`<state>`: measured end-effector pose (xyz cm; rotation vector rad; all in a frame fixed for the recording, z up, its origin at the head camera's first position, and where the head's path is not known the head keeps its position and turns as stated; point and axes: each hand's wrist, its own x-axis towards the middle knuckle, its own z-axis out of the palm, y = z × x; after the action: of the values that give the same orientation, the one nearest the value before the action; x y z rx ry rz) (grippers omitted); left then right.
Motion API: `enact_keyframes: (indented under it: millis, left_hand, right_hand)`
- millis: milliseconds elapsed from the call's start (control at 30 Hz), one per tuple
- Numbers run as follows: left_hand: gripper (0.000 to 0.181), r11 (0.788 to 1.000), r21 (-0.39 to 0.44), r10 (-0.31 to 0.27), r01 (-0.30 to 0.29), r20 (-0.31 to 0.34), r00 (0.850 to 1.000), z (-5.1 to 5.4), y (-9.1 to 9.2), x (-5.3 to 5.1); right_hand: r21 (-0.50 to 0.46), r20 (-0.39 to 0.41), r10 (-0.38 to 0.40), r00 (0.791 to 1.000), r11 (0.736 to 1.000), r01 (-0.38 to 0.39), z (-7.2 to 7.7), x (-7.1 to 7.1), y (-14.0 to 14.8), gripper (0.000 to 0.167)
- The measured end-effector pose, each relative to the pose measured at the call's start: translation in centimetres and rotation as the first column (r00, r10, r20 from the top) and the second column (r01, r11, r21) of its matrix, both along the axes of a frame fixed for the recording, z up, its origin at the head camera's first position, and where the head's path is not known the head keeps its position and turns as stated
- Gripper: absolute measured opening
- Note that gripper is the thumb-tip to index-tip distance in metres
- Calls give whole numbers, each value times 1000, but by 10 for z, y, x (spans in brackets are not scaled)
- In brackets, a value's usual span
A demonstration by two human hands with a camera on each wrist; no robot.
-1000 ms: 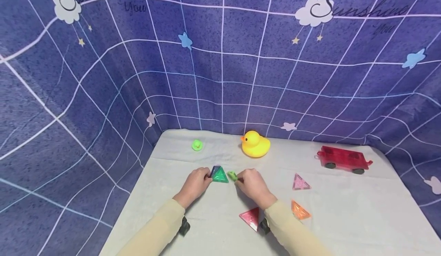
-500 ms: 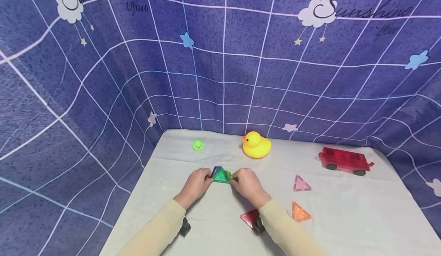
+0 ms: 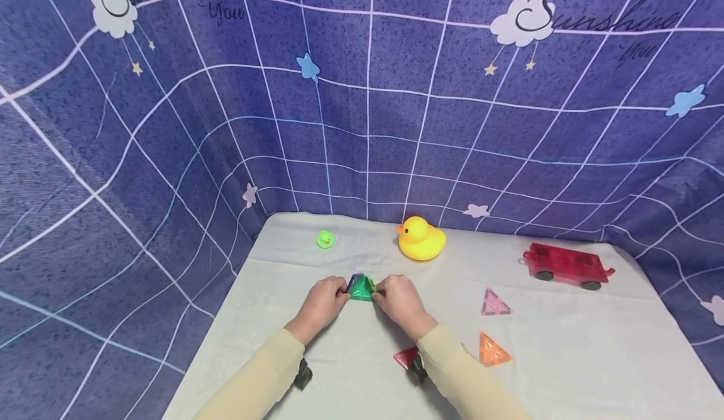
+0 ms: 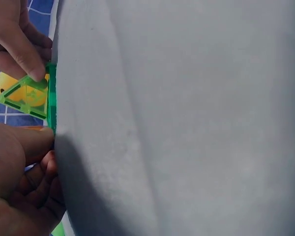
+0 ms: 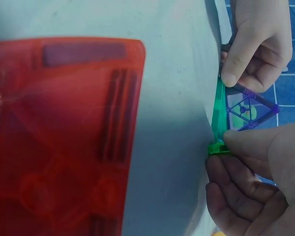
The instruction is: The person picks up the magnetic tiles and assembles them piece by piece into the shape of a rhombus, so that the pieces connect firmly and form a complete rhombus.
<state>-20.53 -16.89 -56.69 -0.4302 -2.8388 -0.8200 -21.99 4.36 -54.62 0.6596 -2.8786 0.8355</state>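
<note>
A green triangular magnetic tile lies between the two hands, with a purple triangular magnetic tile and a light green triangular magnetic tile standing up along its edges. My left hand pinches the purple tile near its corner by the green one. On the other side, my right hand pinches the light green tile, its thumb on the tile's face and the edge touching the green tile. Fingers partly cover both upright tiles in the head view.
A red triangular tile lies partly under the right wrist. Pink and orange tiles lie to the right. Behind stand a yellow duck, a small green duck and a red wheeled car base at the far right.
My right hand has moved left and brought the light green tile against the green tile. The left hand has stayed in place with the purple tile.
</note>
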Motion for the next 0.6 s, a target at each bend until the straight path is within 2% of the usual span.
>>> enact_keyframes:
  millis: [600]
  left_hand:
    - [18, 1000, -15, -11, 11, -37, 999, 0, -1, 2]
  right_hand:
    - [26, -58, 8, 998, 1000, -6, 3, 4, -5, 6]
